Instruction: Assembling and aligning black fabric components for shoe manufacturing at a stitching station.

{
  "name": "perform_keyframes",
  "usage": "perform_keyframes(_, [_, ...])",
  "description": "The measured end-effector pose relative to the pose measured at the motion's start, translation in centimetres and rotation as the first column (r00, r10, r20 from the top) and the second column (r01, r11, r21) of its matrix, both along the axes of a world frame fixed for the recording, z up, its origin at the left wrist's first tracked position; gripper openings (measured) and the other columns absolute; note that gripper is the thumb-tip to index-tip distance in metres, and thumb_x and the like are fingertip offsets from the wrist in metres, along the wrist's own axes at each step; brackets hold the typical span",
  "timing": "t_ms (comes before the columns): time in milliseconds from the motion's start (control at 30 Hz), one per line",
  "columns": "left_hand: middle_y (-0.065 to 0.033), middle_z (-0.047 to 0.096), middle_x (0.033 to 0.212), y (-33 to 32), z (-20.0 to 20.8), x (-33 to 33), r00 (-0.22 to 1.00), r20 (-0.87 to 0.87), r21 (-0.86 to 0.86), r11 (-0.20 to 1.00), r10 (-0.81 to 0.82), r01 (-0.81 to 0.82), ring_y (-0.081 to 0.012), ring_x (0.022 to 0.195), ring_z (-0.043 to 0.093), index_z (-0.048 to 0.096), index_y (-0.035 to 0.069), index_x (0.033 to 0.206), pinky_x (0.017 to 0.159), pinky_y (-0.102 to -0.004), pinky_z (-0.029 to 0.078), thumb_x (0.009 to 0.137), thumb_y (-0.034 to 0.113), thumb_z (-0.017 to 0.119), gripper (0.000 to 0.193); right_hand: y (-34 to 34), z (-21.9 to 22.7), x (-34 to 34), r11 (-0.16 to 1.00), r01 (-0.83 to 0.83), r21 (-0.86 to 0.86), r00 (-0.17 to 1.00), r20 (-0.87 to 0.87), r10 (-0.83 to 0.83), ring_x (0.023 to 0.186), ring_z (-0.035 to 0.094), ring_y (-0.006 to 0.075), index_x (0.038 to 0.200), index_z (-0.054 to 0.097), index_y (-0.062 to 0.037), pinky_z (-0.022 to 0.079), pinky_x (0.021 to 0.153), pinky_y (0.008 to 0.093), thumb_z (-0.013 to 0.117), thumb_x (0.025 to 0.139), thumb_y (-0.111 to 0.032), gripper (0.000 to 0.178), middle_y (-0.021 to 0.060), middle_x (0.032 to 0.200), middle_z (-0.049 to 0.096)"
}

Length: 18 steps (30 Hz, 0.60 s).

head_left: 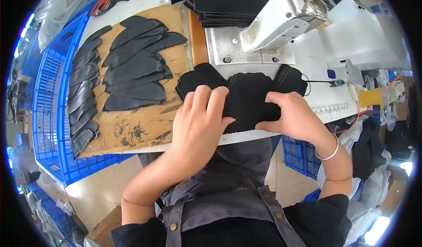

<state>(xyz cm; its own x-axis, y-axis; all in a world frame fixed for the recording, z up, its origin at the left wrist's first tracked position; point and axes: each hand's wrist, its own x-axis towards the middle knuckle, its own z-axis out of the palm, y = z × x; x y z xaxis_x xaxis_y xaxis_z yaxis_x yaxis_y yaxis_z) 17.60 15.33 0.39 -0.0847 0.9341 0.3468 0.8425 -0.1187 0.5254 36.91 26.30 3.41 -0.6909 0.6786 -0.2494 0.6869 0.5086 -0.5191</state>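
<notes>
A stack of black cut pieces [250, 97] with a wavy outline, perhaps fabric, lies at the table's front edge before me. My left hand [195, 119] rests on its left part, fingers bent over the pieces and thumb reaching toward the middle. Gripping the right part is my right hand [292, 115], with thumb and forefinger pinching the stack's side. Both hands look closed on the pieces, though some fingertips are hidden. On a brown board [145, 124] to the left, black leaf-shaped pieces [136, 69] lie overlapping in rows.
A white sewing machine [279, 20] stands beyond the stack, with more black pieces [224, 3] piled behind it. Red-handled scissors [103, 3] lie at the far left. A blue crate [52, 110] flanks the board. A ruler strip [329, 108] and cables run along the right side.
</notes>
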Motion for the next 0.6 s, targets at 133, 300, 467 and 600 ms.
perform_keyframes(133, [-0.0153, 0.049, 0.136, -1.4, -2.3, 3.4, 0.945, -0.292, 0.099, 0.978, -0.147, 0.182, -0.03, 0.126, 0.047, 0.048, 0.003, 0.135, 0.104, -0.0461, 0.034, 0.072, 0.023, 0.073, 0.071, 0.0, -0.5, 0.4, 0.998, -0.03, 0.049, 0.997, -0.076, 0.034, 0.057, 0.058, 0.0358, 0.084, 0.059, 0.0033, 0.042, 0.052, 0.038, 0.085, 0.063, -0.024, 0.043, 0.0205, 0.06, 0.055])
perform_keyframes(300, [-0.0157, 0.041, 0.147, -1.3, -4.1, 5.2, 0.928, -0.341, -0.037, 0.989, -0.147, 0.143, -0.0296, 0.137, 0.037, 0.045, 0.001, 0.138, 0.112, -0.0461, 0.026, 0.075, 0.04, 0.069, 0.078, 0.4, -1.6, 1.9, 0.992, -0.001, 0.124, 0.987, -0.157, 0.02, 0.062, 0.06, 0.0337, 0.082, 0.057, 0.0016, 0.045, 0.057, 0.0366, 0.08, 0.07, -0.027, 0.039, 0.0195, 0.069, 0.06])
perform_keyframes(467, [-0.0149, 0.037, 0.149, -1.2, -4.4, 5.2, 0.916, -0.361, -0.046, 0.984, -0.176, 0.171, -0.0323, 0.138, 0.034, 0.043, 0.009, 0.142, 0.112, -0.0471, 0.024, 0.078, 0.04, 0.068, 0.076, 1.1, -0.8, 4.1, 0.974, 0.104, -0.199, 0.977, -0.162, -0.138, 0.055, 0.047, 0.0109, 0.078, 0.055, -0.0004, 0.042, 0.053, 0.0273, 0.073, 0.083, -0.019, 0.027, 0.0051, 0.061, 0.055])
perform_keyframes(600, [-0.0156, 0.037, 0.149, -1.0, -3.8, 5.4, 0.909, -0.373, -0.064, 0.983, -0.184, 0.172, -0.033, 0.137, 0.036, 0.046, 0.018, 0.142, 0.11, -0.0479, 0.026, 0.079, 0.04, 0.067, 0.07, 1.0, -1.0, 4.8, 0.979, 0.111, -0.169, 0.97, -0.195, -0.144, 0.055, 0.048, 0.0092, 0.077, 0.054, -0.0015, 0.041, 0.052, 0.0265, 0.071, 0.085, -0.017, 0.024, 0.003, 0.06, 0.055])
